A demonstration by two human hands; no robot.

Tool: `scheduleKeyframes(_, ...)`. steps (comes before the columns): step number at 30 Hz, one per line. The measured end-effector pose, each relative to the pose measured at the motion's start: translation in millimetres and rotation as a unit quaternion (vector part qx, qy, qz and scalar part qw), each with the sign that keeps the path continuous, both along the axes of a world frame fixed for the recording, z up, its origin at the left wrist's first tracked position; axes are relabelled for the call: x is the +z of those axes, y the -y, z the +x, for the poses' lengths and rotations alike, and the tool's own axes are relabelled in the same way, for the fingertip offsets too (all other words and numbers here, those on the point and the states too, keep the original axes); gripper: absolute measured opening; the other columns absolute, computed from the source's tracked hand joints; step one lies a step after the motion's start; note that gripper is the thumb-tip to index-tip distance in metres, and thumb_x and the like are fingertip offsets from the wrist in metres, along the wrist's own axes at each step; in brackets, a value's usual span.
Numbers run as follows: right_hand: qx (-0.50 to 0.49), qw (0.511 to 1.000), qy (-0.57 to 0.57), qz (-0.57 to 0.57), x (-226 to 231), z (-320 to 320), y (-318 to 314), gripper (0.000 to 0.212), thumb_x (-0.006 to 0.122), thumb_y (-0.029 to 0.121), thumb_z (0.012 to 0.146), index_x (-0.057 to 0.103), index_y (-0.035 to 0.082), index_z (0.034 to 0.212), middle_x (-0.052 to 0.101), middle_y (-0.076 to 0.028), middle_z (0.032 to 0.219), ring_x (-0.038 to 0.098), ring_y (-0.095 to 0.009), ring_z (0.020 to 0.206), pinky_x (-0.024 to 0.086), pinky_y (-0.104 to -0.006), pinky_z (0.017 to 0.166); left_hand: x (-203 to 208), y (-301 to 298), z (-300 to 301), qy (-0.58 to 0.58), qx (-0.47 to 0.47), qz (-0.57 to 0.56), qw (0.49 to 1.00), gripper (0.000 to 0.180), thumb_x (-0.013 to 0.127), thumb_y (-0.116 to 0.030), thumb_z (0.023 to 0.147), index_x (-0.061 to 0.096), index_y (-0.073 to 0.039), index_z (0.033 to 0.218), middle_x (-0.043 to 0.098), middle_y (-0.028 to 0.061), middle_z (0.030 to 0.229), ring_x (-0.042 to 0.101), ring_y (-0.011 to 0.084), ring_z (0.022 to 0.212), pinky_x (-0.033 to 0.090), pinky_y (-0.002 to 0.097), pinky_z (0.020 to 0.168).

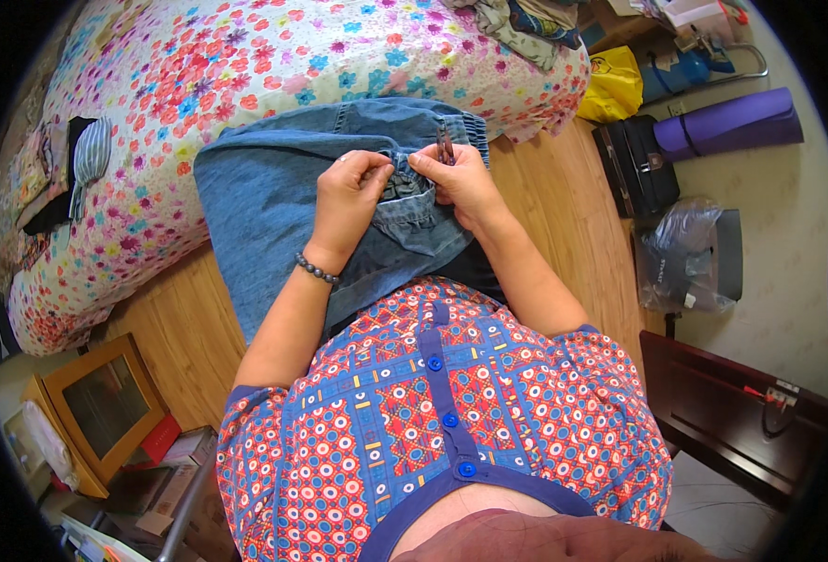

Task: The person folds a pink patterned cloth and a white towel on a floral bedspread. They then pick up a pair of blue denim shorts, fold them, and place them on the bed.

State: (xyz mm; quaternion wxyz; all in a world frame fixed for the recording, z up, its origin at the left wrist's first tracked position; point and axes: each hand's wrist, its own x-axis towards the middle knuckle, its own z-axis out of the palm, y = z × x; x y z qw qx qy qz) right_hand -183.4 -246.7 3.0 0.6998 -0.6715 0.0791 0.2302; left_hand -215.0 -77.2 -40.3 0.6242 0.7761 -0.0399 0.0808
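A blue denim garment (264,201) with a gathered elastic waistband lies over my lap and reaches the bed's edge. My left hand (353,192), with a dark beaded bracelet at the wrist, is closed in a pinch at the garment's opened edge. Whatever is between its fingertips is too small to make out. My right hand (461,183) grips the denim edge just beside it, thumb on top. Small dark snips (445,145) stick up from the right hand's fingers, their lower part hidden in the grip. The two hands' fingertips nearly meet.
Beyond the garment is a bed with a flowered cover (273,56), folded clothes (53,173) on its left. At right stand a black case (643,164), a rolled purple mat (732,124) and a yellow bag (612,84). A wood-framed cabinet (105,403) is at lower left.
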Motion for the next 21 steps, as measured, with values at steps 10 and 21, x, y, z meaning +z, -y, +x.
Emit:
scheduleKeyframes(10,-0.024,0.997,-0.055,0.053,-9.8,4.2,4.2,0.015,0.073,0.014,0.079,0.058,0.012,0.079,0.049,0.008,0.062,0.036,-0.001,0.043,0.025,-0.0182,0.038,-5.3,-18.8,8.2,-0.154,-0.061,-0.313,0.935,0.01,0.054,-0.013,0.094,0.057,-0.003,0.092,0.06,0.0024,0.08,0.056,0.0076,0.07,0.046,0.0195,0.062)
scheduleKeyframes(21,-0.014,0.994,-0.065,0.087,-13.2,5.7,6.9,0.016,0.073,0.014,0.079,0.058,0.012,0.079,0.051,0.008,0.063,0.036,-0.001,0.042,0.024,-0.018,0.038,7.6,-16.0,0.4,-0.163,-0.1,-0.305,0.933,0.012,0.065,-0.002,0.084,0.059,-0.001,0.094,0.064,0.0049,0.088,0.061,0.0091,0.075,0.05,0.0203,0.067)
